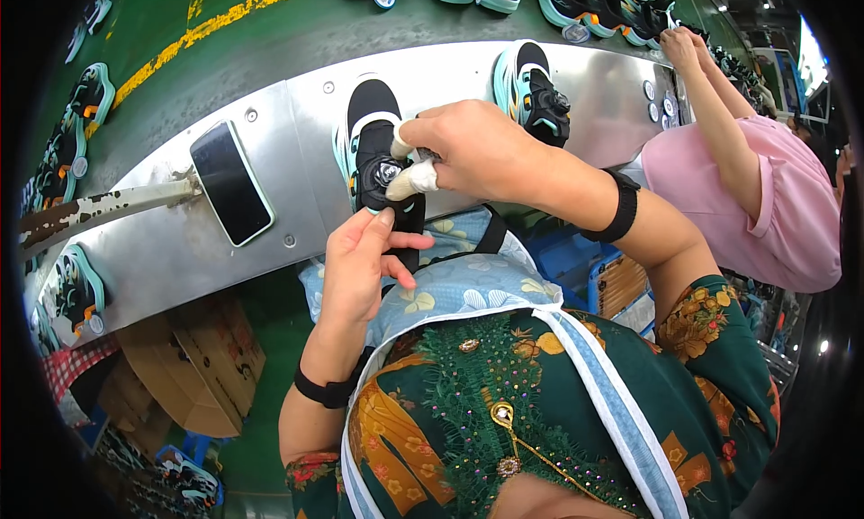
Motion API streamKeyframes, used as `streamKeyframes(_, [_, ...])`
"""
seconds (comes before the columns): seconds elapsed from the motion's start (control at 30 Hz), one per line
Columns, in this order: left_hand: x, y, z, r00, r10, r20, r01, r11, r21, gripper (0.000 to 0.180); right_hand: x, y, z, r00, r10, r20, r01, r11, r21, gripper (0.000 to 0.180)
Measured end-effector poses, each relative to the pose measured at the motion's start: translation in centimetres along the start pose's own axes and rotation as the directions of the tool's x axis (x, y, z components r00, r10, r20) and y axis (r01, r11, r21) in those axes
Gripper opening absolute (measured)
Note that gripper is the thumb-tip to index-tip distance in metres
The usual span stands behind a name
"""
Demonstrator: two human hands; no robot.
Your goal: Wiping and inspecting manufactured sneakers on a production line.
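A black sneaker (371, 101) with a white band and mint sole lies on the metal bench, toe away from me. A round lacing dial (387, 171) sits on its upper. My right hand (486, 150) reaches over from the right. White covers wrap its thumb and forefinger, which close about the side of the dial; whether anything small is between them is hidden. My left hand (354, 263) pinches the shoe near its opening, just below the dial, its other fingers loosely spread. Farther right stands a second sneaker (533, 92) of the same kind.
A phone (231, 182) lies on the metal bench (306, 105), beside a worn painted pole (108, 209). More sneakers (585, 6) line the green belt beyond. A co-worker in a pink top (747, 204) works at right. A cardboard box (193, 366) stands below left.
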State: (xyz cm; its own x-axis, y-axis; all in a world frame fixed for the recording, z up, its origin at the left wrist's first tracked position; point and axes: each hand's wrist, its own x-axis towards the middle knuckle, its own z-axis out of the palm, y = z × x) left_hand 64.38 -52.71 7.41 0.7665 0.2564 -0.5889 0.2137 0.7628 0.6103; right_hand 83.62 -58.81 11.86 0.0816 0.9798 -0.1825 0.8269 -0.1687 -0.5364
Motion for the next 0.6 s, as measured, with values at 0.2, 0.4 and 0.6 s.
streamKeyframes(0.2, [-0.4,-0.1,0.9,0.999,0.018,-0.029,-0.017,0.999,0.031,0.027,-0.4,-0.1,1.1,0.988,-0.113,-0.103,0.130,0.975,0.181,0.029])
streamKeyframes(0.4, [0.8,0.0,1.2,0.999,-0.037,0.002,0.037,0.997,0.063,0.030,-1.7,1.8,-0.5,0.984,-0.092,-0.154,0.124,0.970,0.208,0.033])
streamKeyframes(0.6, [-4.2,0.1,2.7,0.875,0.477,-0.087,-0.269,0.627,0.731,0.037,-11.3,6.2,-9.4,0.925,0.342,0.164,-0.377,0.872,0.312,0.034])
